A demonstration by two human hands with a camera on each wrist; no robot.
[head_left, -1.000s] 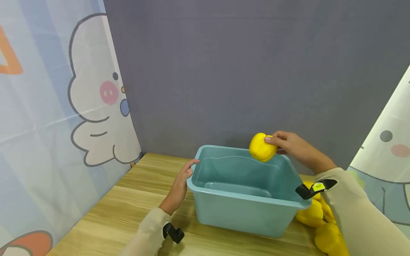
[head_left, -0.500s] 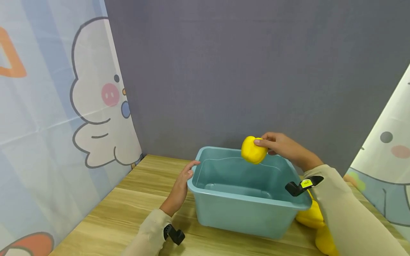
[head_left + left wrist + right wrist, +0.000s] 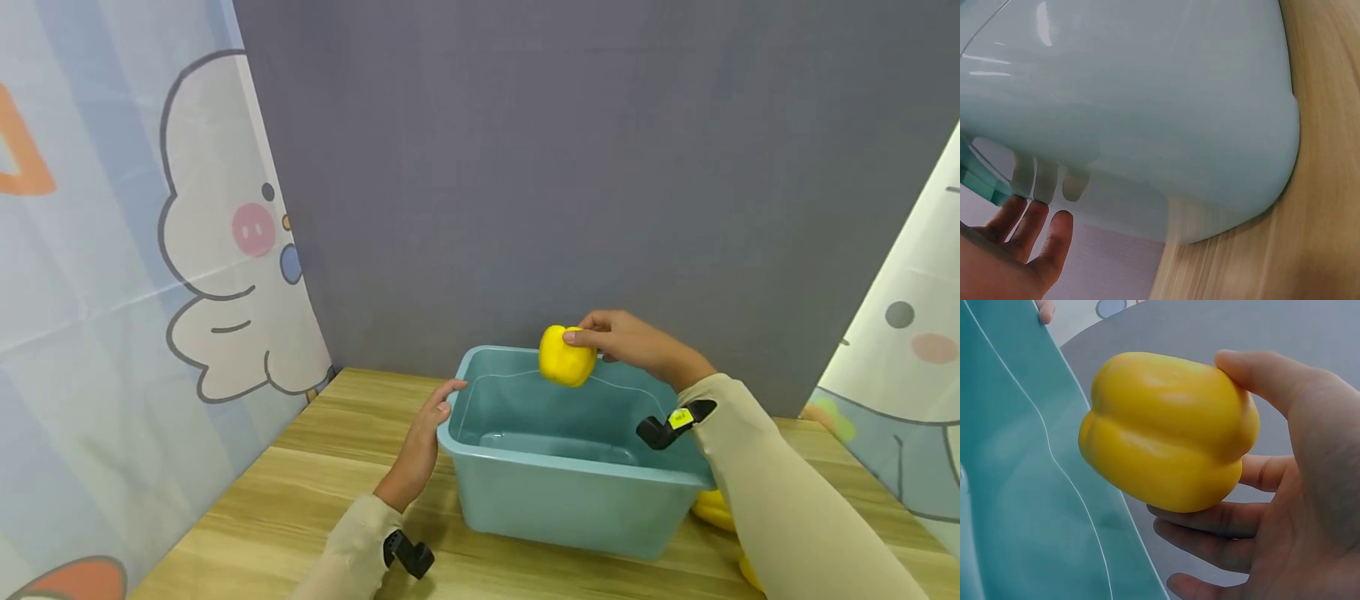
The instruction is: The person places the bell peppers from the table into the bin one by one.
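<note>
A yellow bell pepper [image 3: 564, 358] is pinched between the thumb and fingers of my right hand [image 3: 626, 340], above the far side of a blue-green plastic tub [image 3: 555, 500]. In the right wrist view the pepper [image 3: 1166, 434] is tilted, with its smooth lobes showing; the thumb is on top and the fingers lie behind and under it. My left hand [image 3: 423, 437] is at the tub's left rim, one finger reaching over the edge. Its fingertips touch the tub's outer wall [image 3: 1147, 125] in the left wrist view, fingers [image 3: 1054, 247] fairly straight.
More yellow peppers [image 3: 714, 508] lie on the wooden table [image 3: 337, 475] right of the tub, partly hidden by my right sleeve. Behind the table hangs a grey cloth backdrop [image 3: 525, 167]. A cartoon-printed curtain [image 3: 112, 350] stands at the left, another at the right.
My right hand has moved left with the yellow bell pepper, from over the tub's right part to nearer its middle, and slightly lower. The left hand stays at the rim.
</note>
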